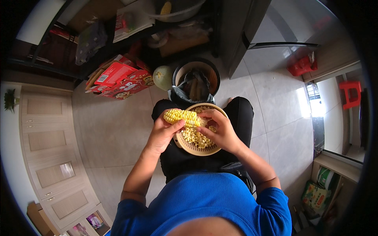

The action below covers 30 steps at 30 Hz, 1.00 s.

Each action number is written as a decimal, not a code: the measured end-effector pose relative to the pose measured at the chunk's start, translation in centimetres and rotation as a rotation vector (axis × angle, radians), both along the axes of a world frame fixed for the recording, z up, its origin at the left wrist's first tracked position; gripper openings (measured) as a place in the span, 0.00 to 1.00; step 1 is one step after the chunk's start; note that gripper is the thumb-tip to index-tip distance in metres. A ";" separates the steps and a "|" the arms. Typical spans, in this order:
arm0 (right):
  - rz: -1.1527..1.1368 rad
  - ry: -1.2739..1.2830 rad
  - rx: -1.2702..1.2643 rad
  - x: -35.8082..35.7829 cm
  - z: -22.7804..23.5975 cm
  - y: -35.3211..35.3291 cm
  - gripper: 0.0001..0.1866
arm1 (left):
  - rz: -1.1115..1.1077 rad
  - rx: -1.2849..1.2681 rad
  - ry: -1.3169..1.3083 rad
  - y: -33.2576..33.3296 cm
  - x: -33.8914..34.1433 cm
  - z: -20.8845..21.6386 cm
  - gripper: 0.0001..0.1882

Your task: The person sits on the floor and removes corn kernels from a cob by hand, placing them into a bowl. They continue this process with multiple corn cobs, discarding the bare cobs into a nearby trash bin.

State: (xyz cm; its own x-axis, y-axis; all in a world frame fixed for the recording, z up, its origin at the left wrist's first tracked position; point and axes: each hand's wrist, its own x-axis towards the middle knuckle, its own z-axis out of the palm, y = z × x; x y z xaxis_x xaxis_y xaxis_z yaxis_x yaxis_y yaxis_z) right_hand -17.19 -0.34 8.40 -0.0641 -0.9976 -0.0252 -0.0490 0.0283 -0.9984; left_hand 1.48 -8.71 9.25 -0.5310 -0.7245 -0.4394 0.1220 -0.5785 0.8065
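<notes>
A yellow corn cob lies across the space between my hands, above a tan plastic basket that rests on my lap. My left hand is wrapped round the cob's left part, thumb along its near side. At the cob's right end, where kernels are gone and the pale core shows, my right hand grips with thumb and fingers. Loose corn kernels cover the basket's bottom.
Just beyond my knees stands a round bin with a dark bag in it. Beside it are a pale green melon and red cardboard boxes. A shelf with a clear bowl is behind them, and a grey fridge stands at right.
</notes>
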 end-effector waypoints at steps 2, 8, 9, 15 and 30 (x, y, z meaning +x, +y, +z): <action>-0.039 0.026 -0.118 1.1 -0.5 0.0 0.19 | 0.191 -0.003 0.097 0.9 -1.0 -1.1 0.20; 0.017 -0.859 0.207 2.8 -1.4 -0.2 0.20 | 0.259 0.011 0.350 0.9 -2.1 -0.8 0.19; 0.063 -0.912 0.249 3.0 -1.5 -0.5 0.19 | 0.261 0.020 0.384 0.8 -2.2 -0.7 0.20; -0.001 -1.016 0.343 3.9 -0.5 -1.3 0.17 | 0.290 -0.163 0.253 1.1 -3.7 0.6 0.23; -0.034 -1.107 0.366 3.7 -0.5 -1.0 0.17 | 0.227 -0.139 0.158 0.4 -4.6 0.3 0.18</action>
